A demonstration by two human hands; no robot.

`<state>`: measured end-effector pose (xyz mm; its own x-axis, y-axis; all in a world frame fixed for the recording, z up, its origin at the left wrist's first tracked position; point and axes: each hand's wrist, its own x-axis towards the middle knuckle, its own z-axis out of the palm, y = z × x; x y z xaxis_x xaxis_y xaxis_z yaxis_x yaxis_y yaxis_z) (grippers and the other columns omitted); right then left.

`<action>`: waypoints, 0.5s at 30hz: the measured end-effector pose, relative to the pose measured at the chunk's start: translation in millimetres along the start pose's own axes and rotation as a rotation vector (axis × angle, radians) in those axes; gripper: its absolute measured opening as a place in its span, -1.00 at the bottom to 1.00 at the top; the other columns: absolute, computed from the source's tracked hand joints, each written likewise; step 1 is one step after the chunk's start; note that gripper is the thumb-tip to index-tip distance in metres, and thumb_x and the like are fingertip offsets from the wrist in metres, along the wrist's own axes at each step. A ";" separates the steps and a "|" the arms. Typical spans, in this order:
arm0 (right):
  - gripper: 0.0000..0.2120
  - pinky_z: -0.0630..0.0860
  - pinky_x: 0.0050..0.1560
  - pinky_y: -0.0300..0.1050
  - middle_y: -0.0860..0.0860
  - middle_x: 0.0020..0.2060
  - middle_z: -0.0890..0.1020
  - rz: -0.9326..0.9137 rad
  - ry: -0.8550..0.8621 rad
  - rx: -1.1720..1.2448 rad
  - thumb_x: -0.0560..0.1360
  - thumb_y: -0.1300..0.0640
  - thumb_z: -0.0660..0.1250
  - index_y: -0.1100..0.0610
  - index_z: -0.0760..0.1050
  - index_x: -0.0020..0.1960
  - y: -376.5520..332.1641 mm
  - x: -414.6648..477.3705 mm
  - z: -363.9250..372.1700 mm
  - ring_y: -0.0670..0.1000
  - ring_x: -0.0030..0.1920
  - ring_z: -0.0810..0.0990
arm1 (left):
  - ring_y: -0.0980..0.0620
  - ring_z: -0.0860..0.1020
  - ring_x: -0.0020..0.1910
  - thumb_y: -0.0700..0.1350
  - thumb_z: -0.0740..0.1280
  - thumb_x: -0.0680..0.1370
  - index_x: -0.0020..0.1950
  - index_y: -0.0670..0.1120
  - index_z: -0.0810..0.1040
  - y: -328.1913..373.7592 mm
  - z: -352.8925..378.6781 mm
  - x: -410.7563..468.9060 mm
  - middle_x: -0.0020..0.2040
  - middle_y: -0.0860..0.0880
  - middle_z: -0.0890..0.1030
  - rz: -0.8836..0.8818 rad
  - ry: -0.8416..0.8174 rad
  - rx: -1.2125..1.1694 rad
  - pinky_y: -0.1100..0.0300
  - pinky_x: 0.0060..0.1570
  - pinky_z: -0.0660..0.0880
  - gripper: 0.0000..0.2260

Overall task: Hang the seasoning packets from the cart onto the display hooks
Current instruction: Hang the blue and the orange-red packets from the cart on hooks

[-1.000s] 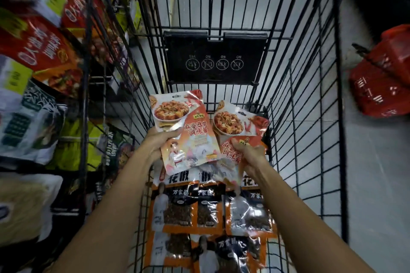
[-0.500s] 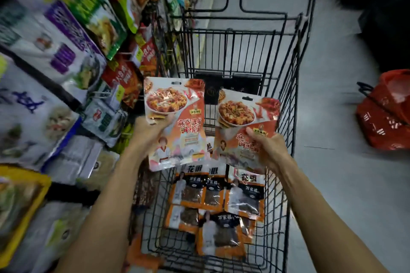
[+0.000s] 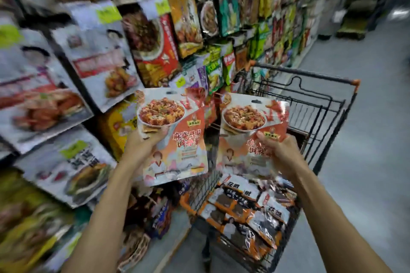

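My left hand (image 3: 142, 146) grips one orange-and-white seasoning packet (image 3: 175, 137) with a dish pictured on top. My right hand (image 3: 277, 150) grips a second, matching packet (image 3: 246, 131). Both packets are held upright, side by side, lifted above the black wire cart (image 3: 315, 104) and in front of the display wall (image 3: 93, 55) at the left. Each packet shows a hang slot at its top edge. Several dark packets with orange borders (image 3: 241, 208) lie in the cart's basket. The display hooks are hidden behind hanging packets.
The display wall on the left is crowded with hanging packets, blurred by motion, running down the aisle (image 3: 261, 20). The cart stands to the right of it, its orange-tipped handle (image 3: 306, 75) at the far end. Grey floor (image 3: 372, 139) stretches to the right.
Both hands have lifted the two packets up out of the cart. The view has swung up and left, from the cart's inside to the display wall.
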<state>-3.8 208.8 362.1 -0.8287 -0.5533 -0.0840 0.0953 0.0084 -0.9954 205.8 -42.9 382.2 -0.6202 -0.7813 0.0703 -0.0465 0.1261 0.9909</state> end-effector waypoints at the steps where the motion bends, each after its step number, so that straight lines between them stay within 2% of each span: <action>1: -0.78 0.60 0.00 0.07 0.11 -0.10 0.69 -0.032 -0.040 0.011 0.35 0.06 0.45 0.17 0.57 -0.08 -13.5 -7.2 12.7 0.11 -0.05 0.68 | -0.03 0.34 -0.58 0.23 0.56 0.22 -0.22 -0.18 0.53 9.8 -21.0 -16.1 -0.51 -0.09 0.37 0.006 0.029 -0.022 0.10 -0.49 0.35 -0.49; 2: -0.81 0.61 -0.03 0.02 0.10 -0.11 0.70 -0.063 -0.081 0.026 0.37 0.10 0.44 0.17 0.58 -0.08 -26.1 -14.2 26.8 0.08 -0.07 0.68 | -0.04 0.35 -0.56 0.22 0.56 0.23 -0.19 -0.19 0.53 20.4 -41.0 -32.4 -0.46 -0.12 0.39 0.024 0.055 -0.035 0.12 -0.50 0.35 -0.49; 5: -0.84 0.61 -0.17 -0.19 0.07 -0.16 0.70 -0.161 -0.225 0.067 0.40 0.20 0.43 0.21 0.60 -0.03 -61.7 -37.3 78.8 -0.03 -0.18 0.68 | 0.03 0.41 -0.55 0.09 0.54 0.27 -0.27 -0.02 0.65 53.5 -102.4 -81.3 -0.42 -0.07 0.52 0.109 0.170 -0.077 0.24 -0.58 0.36 -0.78; 8: -0.78 0.58 -0.21 -0.25 0.01 -0.19 0.72 -0.226 -0.387 0.079 0.34 0.13 0.45 0.18 0.61 -0.04 -89.5 -64.8 138.4 -0.05 -0.18 0.69 | 0.07 0.43 -0.56 0.02 0.50 0.33 -0.28 0.04 0.67 86.9 -163.3 -130.2 -0.42 -0.01 0.55 0.192 0.282 -0.058 0.27 -0.61 0.35 -0.91; 10: -0.70 0.59 -0.11 -0.16 0.05 -0.12 0.72 -0.249 -0.491 0.087 0.30 0.08 0.48 0.18 0.62 -0.01 -102.2 -86.0 181.5 0.02 -0.11 0.69 | 0.07 0.44 -0.57 0.01 0.49 0.35 -0.34 -0.01 0.65 105.8 -206.6 -165.7 -0.47 0.00 0.54 0.234 0.368 -0.027 0.27 -0.62 0.35 -0.87; 12: -0.64 0.59 -0.17 -0.21 0.03 -0.11 0.72 -0.259 -0.584 0.118 0.28 0.09 0.48 0.20 0.60 0.05 -111.0 -111.1 226.4 -0.01 -0.11 0.70 | 0.03 0.43 -0.59 0.08 0.51 0.32 -0.40 -0.05 0.60 119.5 -250.3 -203.4 -0.51 -0.05 0.50 0.248 0.485 0.028 0.25 -0.60 0.36 -0.76; 15: -0.77 0.55 -0.31 -0.34 -0.03 -0.19 0.73 -0.253 -0.712 0.156 0.36 0.21 0.43 0.17 0.58 0.02 -115.0 -158.1 292.5 -0.09 -0.20 0.70 | 0.00 0.41 -0.63 0.09 0.51 0.32 -0.43 -0.08 0.56 126.8 -311.7 -262.8 -0.54 -0.09 0.47 0.256 0.590 0.056 0.25 -0.61 0.36 -0.71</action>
<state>277.6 51.7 503.2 -0.2860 -0.9257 0.2474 0.0707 -0.2779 -0.9580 607.0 -12.1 525.1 -0.0825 -0.9252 0.3705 -0.0051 0.3722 0.9282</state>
